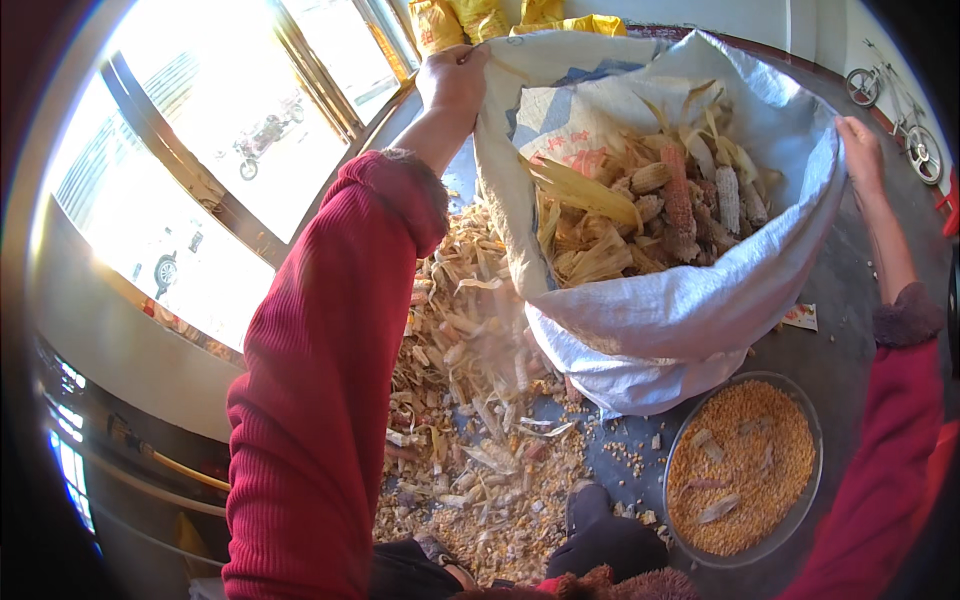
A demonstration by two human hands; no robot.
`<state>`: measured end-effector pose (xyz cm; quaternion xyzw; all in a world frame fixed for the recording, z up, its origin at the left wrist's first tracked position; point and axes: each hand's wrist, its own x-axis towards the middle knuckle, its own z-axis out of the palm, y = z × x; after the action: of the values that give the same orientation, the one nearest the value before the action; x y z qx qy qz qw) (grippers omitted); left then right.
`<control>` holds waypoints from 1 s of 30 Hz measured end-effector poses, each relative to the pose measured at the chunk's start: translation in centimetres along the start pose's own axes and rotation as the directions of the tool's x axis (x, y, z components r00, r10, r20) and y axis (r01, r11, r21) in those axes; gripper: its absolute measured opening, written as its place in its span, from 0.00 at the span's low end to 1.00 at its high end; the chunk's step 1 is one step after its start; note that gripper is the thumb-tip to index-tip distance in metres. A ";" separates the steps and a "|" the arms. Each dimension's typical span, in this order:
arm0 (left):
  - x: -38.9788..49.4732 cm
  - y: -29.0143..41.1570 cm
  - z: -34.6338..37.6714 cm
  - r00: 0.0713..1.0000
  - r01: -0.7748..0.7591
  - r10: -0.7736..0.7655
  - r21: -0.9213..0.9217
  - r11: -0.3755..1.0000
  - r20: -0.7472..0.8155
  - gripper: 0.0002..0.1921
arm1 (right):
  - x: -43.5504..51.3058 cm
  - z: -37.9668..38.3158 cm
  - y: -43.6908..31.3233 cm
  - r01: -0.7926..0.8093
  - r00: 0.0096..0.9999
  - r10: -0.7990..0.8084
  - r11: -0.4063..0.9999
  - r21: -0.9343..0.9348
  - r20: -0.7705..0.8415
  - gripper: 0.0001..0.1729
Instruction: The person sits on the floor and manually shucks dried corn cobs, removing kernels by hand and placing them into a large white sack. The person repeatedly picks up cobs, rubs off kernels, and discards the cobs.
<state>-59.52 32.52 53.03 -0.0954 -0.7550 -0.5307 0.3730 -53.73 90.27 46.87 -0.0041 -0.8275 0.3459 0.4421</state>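
Observation:
A large white woven sack (637, 315) is spread wide at its mouth, with corn cobs (679, 199) and dry husks (581, 191) inside. My left hand (453, 79) grips the rim at the upper left. The opposite side of the rim is held by my right hand (861, 154). Below the sack, to the right, a round basin (817, 480) holds yellow corn kernels (750, 517) with a few cob pieces and husk bits on top. A heap of cobs, husks and loose kernels (480, 390) covers the floor to the left of the sack and reaches my feet.
Yellow sacks (484, 19) stand by the wall beyond the white sack. Large windows (217, 135) are on the left, with a long wooden handle (187, 469) below them. A small bicycle (896, 112) leans at the far right. Kernels are scattered over the grey floor (626, 435).

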 end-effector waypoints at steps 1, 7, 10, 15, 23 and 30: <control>0.2 -1.1 -1.1 0.998 0.039 -0.039 -0.016 0.999 0.043 0.13 | -1.0 1.3 -1.3 -0.012 1.000 0.013 0.998 0.063 -0.009 0.18; -6.2 -0.7 1.2 0.912 0.013 -0.116 0.255 0.967 0.394 0.17 | -0.7 -1.4 4.7 0.016 0.956 0.129 0.874 -0.485 0.265 0.14; -8.6 -2.1 -0.3 0.904 0.029 -0.134 0.255 0.967 0.407 0.22 | -5.1 2.0 -5.8 0.369 0.929 -0.346 0.852 -0.370 0.130 0.20; -13.9 1.4 -2.8 0.974 -0.072 0.013 0.255 0.964 0.225 0.27 | -11.7 6.8 -21.0 0.212 0.567 -0.012 0.968 -0.132 0.824 0.37; -23.6 3.2 -12.5 0.936 0.236 -0.242 0.054 0.970 0.257 0.28 | -18.8 24.5 -22.0 0.188 0.499 -0.133 0.981 0.043 0.856 0.63; -34.5 2.3 -17.5 0.749 0.622 -0.586 -0.025 0.783 0.309 0.37 | -18.3 26.9 -20.4 0.008 0.428 0.087 0.995 -0.099 0.900 0.71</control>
<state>-25.93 26.90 34.53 0.0555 -0.7554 -0.6500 0.0619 -56.26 53.76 35.32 0.1426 -0.9497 0.2678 -0.0772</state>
